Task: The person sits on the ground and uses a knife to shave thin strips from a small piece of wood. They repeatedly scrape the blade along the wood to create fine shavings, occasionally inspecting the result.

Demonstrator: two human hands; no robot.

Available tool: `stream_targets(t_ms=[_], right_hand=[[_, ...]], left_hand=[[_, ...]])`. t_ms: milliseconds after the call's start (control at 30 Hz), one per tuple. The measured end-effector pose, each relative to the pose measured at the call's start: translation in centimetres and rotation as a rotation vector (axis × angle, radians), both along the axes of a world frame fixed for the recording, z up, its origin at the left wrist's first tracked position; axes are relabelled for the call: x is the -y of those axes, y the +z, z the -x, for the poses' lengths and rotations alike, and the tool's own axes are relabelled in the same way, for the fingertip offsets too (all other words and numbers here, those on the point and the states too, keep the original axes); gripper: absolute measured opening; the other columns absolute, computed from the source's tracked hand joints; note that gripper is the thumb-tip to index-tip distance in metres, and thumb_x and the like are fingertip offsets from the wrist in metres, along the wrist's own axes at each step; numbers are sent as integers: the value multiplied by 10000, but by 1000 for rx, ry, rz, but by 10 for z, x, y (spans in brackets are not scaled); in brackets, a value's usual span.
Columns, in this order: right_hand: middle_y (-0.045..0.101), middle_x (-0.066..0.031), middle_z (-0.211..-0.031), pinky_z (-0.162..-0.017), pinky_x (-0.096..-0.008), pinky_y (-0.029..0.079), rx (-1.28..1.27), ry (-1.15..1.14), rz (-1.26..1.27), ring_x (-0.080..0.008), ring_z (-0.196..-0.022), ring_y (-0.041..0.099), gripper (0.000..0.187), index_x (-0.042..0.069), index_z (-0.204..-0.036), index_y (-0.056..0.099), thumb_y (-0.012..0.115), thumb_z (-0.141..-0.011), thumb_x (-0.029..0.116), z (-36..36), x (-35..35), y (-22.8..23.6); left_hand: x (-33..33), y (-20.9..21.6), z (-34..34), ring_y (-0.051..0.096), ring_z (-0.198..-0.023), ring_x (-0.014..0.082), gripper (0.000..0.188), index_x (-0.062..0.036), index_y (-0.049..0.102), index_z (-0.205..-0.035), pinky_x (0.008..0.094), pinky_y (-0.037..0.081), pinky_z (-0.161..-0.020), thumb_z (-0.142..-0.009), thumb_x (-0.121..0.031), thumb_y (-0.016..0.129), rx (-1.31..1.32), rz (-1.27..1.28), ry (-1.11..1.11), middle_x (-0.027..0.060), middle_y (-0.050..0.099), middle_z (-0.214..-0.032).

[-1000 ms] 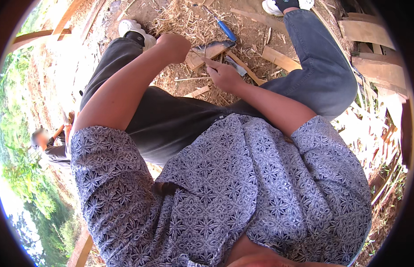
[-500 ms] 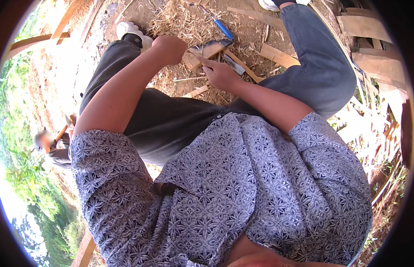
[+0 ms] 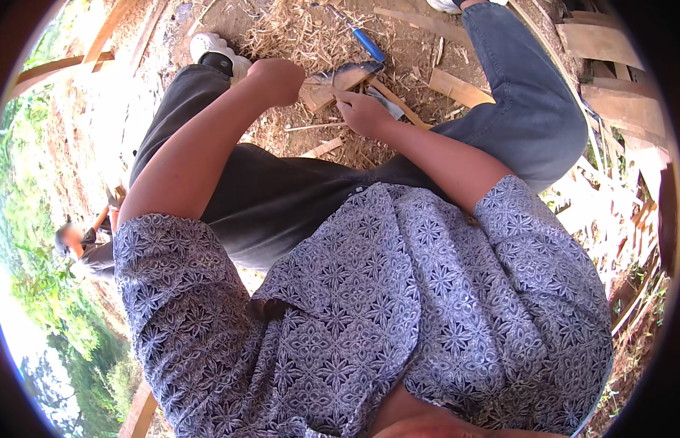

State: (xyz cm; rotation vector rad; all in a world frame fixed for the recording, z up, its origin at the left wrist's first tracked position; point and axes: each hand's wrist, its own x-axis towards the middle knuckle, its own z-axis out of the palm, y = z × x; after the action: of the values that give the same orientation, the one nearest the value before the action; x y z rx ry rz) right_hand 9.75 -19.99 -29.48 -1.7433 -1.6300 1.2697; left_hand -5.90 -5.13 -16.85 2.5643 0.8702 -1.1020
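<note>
My left hand point(image 3: 279, 82) is closed in a fist, and what it grips, if anything, is hidden from above. To its right, my right hand point(image 3: 365, 114) pinches a thin pale strip point(image 3: 334, 79) that looks like wood, its index finger stretched toward the left hand. A wooden block point(image 3: 322, 98) with a dark, blackened far side point(image 3: 353, 73) lies just beyond and between the hands. Close to the right hand, a flat grey blade-like piece point(image 3: 386, 104) rests beside a narrow wooden stick point(image 3: 398, 104). The hands are apart.
A tool with a blue handle point(image 3: 368, 45) lies beyond the block among wood shavings point(image 3: 281, 33). A short board point(image 3: 460, 90) is near my right knee. Planks point(image 3: 603, 45) are piled at the far right. Another person point(image 3: 84, 244) is off to the left.
My right hand has shifted slightly to the right and away from me. The thin strip between the hands has moved a little right. My left hand has barely moved.
</note>
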Motion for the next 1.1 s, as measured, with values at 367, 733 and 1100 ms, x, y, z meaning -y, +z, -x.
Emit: stream_targets(t_ms=[367,733,1100], right_hand=[[675,-222,-926,-785,-473,511,-9,20,48,-392,-858,656,405,234,-1370,556,466,-977,269,4,-5,25],[606,-175,-708,-638,-388,470,-47,22,10,-284,-619,595,428,260,-1421,509,475,-995,233,4,-12,25],[668,-214,-872,-756,-450,497,-34,14,67,-372,-792,647,440,230,-1411,514,469,-975,258,1,-5,41]], left_hand=[[0,1,0,696,-973,313,229,-63,712,-989,449,573,-754,-813,-95,569,-21,20,-1,139,721,-982],[-5,4,-1,700,-954,316,225,-33,728,-947,432,572,-784,-801,-115,579,-44,60,51,156,721,-979],[-2,2,-3,696,-945,324,193,-39,702,-929,437,566,-776,-793,-133,602,45,35,43,160,715,-967]])
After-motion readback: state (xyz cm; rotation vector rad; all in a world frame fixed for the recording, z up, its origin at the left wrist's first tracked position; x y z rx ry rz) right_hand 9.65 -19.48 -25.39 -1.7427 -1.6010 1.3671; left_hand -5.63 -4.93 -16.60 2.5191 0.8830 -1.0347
